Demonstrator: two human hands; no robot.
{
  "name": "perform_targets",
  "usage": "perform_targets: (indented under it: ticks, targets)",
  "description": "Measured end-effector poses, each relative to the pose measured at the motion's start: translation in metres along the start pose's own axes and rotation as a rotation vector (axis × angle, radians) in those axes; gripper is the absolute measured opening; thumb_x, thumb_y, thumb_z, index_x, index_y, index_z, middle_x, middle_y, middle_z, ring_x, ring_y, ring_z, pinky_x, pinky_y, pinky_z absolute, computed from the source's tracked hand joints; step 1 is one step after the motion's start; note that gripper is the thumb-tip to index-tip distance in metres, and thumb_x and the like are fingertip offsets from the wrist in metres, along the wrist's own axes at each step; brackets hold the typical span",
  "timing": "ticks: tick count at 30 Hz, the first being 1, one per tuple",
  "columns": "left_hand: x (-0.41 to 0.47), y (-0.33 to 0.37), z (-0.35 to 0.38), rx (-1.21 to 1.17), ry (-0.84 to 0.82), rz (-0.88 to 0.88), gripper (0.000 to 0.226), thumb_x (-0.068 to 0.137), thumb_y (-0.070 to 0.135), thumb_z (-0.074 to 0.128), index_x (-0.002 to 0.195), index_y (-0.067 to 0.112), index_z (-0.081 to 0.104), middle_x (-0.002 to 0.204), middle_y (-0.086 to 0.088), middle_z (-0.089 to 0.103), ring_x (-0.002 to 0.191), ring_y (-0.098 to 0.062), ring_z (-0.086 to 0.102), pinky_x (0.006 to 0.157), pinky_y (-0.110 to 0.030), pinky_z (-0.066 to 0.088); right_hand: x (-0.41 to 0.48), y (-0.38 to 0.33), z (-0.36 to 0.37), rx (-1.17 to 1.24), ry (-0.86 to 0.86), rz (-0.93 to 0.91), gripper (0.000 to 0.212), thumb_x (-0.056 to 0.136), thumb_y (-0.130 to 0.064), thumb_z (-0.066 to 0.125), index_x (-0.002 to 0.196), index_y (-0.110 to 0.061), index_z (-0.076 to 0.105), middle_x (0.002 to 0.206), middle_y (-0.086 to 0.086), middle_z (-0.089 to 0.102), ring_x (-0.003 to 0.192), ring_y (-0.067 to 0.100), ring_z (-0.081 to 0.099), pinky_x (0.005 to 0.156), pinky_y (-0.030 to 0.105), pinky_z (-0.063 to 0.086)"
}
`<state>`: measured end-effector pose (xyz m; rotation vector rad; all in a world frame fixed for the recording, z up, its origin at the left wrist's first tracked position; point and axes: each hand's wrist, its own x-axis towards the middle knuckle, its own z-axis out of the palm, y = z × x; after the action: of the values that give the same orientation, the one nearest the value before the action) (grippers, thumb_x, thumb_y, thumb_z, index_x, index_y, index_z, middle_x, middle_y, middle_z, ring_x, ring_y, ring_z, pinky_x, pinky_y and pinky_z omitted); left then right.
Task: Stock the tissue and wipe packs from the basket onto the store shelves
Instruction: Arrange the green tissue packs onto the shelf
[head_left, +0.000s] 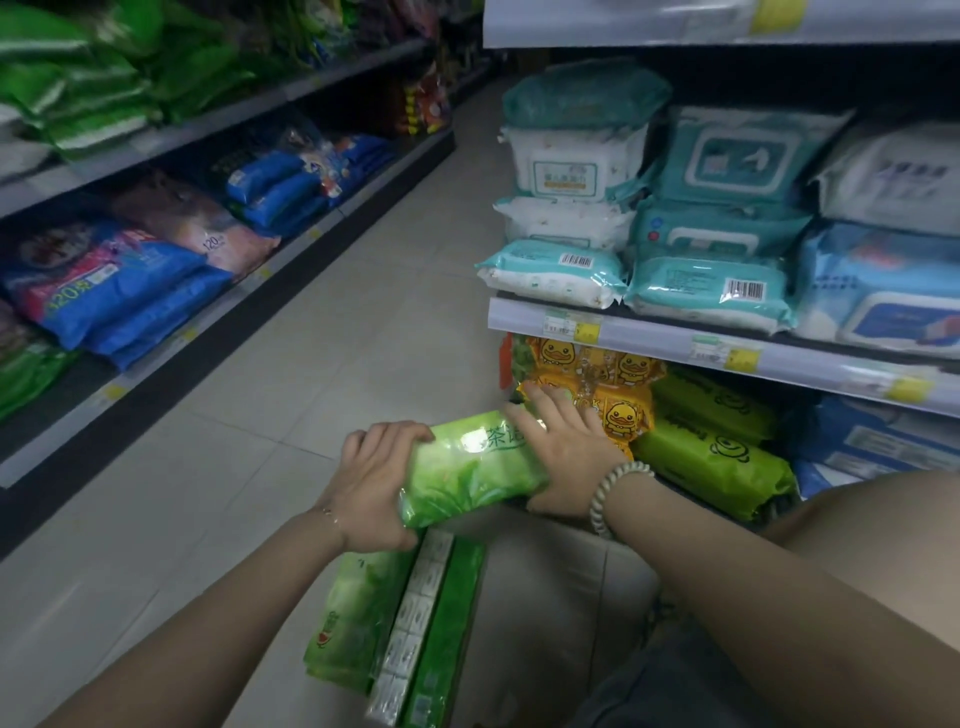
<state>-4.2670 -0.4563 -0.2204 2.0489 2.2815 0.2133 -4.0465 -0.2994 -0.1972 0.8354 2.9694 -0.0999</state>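
A light-green tissue pack (470, 467) is held between both hands in front of the bottom shelf. My left hand (376, 483) grips its near-left end, fingers curled over the top. My right hand (566, 447) lies on its far-right end with fingers stretched out and the thumb under the pack. Below the hands, more green tissue packs (358, 618) and a white-and-green multipack (415, 639) lie in a beige container (550, 597), whose rim is hard to make out. Yellow duck-print packs (608, 384) fill the bottom shelf just beyond my right hand.
Lime-green packs (717, 457) lie right of the duck packs. The shelf above (649, 338) holds stacked teal and white wipe packs (711, 291). Across the tiled aisle (322, 364), shelves carry blue and green bags (114, 296). My knee (872, 525) is at right.
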Motion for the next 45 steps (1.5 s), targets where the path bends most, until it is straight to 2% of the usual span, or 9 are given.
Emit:
perform_targets:
  ticks: [3,6,9,14,19,30,33,40,45]
  targets:
    - [0.016,0.008,-0.017,-0.01,0.068,0.066,0.107,0.035,0.049,0.073,0.13,0.029,0.028,0.125,0.012,0.032,0.118,-0.013,0.034,0.095,-0.035,0.032,-0.005,0.009,-0.008,-0.063,0.046,0.003,0.12,0.072,-0.056,0.074,0.147,-0.04,-0.017,0.16,0.004,-0.014,0.148,0.028,-0.009,0.115,0.06,0.014]
    - [0.031,0.015,-0.031,-0.001,0.121,0.128,0.107,0.034,0.05,0.074,0.13,0.028,0.03,0.127,0.009,0.036,0.119,-0.014,0.035,0.094,-0.033,0.03,-0.012,0.018,-0.021,-0.092,0.105,-0.001,0.108,0.079,-0.048,0.066,0.149,-0.038,-0.015,0.161,0.007,-0.008,0.148,0.029,-0.006,0.116,0.056,0.016]
    - [0.042,0.021,-0.044,0.002,0.151,0.198,0.105,0.034,0.051,0.074,0.129,0.027,0.033,0.127,0.008,0.037,0.118,-0.015,0.036,0.094,-0.029,0.027,-0.019,0.027,-0.035,-0.118,0.168,0.021,0.106,0.075,-0.037,0.072,0.149,-0.038,-0.004,0.159,0.011,0.005,0.147,0.032,0.003,0.116,0.053,0.016]
    - [0.057,0.028,-0.062,0.053,0.192,0.304,0.1,0.037,0.048,0.072,0.127,0.028,0.035,0.128,0.003,0.039,0.118,-0.021,0.041,0.095,-0.035,0.031,-0.028,0.048,-0.054,-0.184,0.225,-0.007,0.101,0.059,-0.06,0.075,0.142,-0.031,0.026,0.146,0.018,0.033,0.137,0.042,0.028,0.107,0.058,0.027]
    - [0.083,0.041,-0.092,0.09,0.266,0.382,0.098,0.038,0.044,0.072,0.127,0.025,0.036,0.128,0.002,0.035,0.116,-0.024,0.042,0.091,-0.035,0.029,-0.037,0.069,-0.09,-0.323,0.348,-0.013,0.099,0.049,-0.065,0.072,0.135,-0.033,0.035,0.132,0.015,0.044,0.118,0.037,0.045,0.096,0.054,0.038]
    - [0.139,0.082,-0.163,0.151,0.448,0.542,0.086,0.045,0.046,0.07,0.123,0.031,0.037,0.13,-0.002,0.039,0.118,-0.025,0.042,0.088,-0.037,0.029,-0.068,0.115,-0.177,-0.451,0.514,-0.003,0.083,0.062,-0.072,0.061,0.135,-0.038,0.04,0.131,0.015,0.04,0.119,0.037,0.041,0.095,0.05,0.031]
    - [0.153,0.095,-0.177,0.175,0.486,0.588,0.084,0.047,0.049,0.071,0.123,0.032,0.039,0.133,-0.004,0.041,0.119,-0.026,0.042,0.088,-0.038,0.03,-0.081,0.129,-0.194,-0.506,0.549,0.0,0.091,0.051,-0.062,0.071,0.133,-0.036,0.042,0.13,0.016,0.04,0.118,0.037,0.039,0.093,0.049,0.031]
    - [0.185,0.138,-0.221,0.174,0.611,0.674,0.087,0.044,0.044,0.082,0.12,0.032,0.042,0.136,-0.005,0.042,0.12,-0.028,0.045,0.09,-0.04,0.031,-0.114,0.158,-0.246,-0.593,0.667,0.018,0.1,0.043,-0.057,0.079,0.133,-0.033,0.041,0.128,0.016,0.038,0.117,0.036,0.039,0.091,0.049,0.034]
    - [0.201,0.161,-0.258,0.201,0.665,0.717,0.079,0.052,0.053,0.073,0.12,0.031,0.04,0.134,-0.004,0.04,0.119,-0.029,0.044,0.089,-0.034,0.025,-0.132,0.172,-0.288,-0.668,0.709,0.03,0.1,0.044,-0.056,0.079,0.133,-0.032,0.042,0.127,0.018,0.04,0.116,0.037,0.041,0.089,0.046,0.028]
